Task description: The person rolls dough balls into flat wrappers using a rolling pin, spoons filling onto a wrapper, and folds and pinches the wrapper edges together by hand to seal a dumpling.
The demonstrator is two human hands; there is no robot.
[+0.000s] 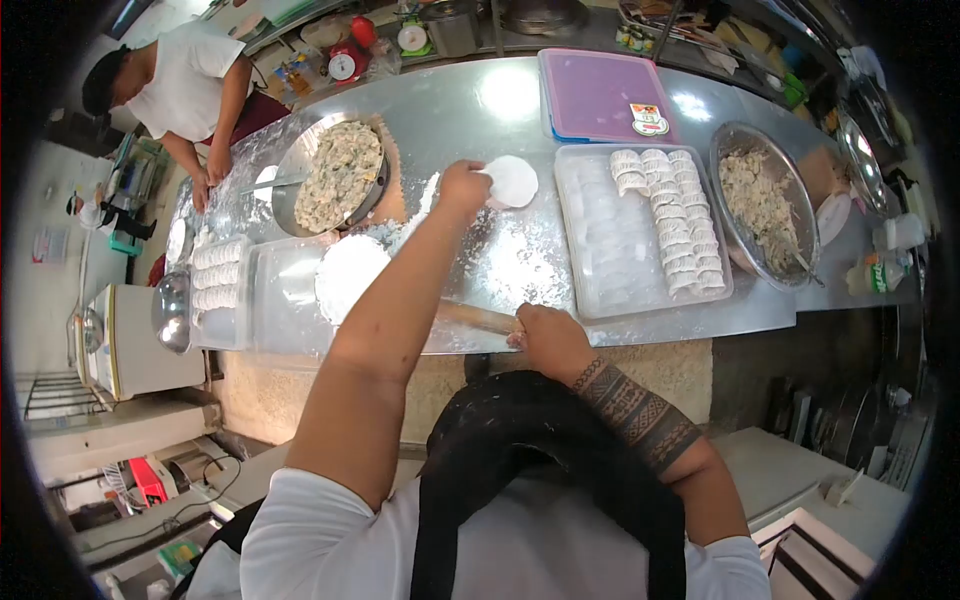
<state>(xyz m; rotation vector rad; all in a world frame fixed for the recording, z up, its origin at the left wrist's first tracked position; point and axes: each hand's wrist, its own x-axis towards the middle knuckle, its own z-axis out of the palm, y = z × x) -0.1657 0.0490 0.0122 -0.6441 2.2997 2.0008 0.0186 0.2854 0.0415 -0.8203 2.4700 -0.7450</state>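
1. Head view: the right hand [550, 338], nearest the body, is wrapped tightly around the end of a rolling pin [480, 318], at the table's near edge. The pin's other end passes behind the left forearm.
2. Loose flour [520, 262] lies just beyond the pin on the metal table [470, 110]. A white mound [350, 275] sits left of the forearm; its make-up is too bright to tell.
3. To the left, dumplings [215, 275] stand in rows in a small clear tray.
4. To the right, a larger tray [600, 230] holds pleated dumplings [685, 225] along its right part. Just beside it stands a steel bowl [717, 180] of filling.
5. Farther out, the left hand [465, 188] has its fingers closed on the left edge of a dough round [514, 182], past the flour. Whether the round touches the table I cannot tell.
6. Left of that hand, a pan [281, 195] of filling rests on cardboard [395, 190].
7. Beyond the larger tray lies a purple lid [600, 90].
8. At the far left, a co-worker [195, 80] leans over the table, hands close together.
9. Behind the table stands a red scale [343, 64].
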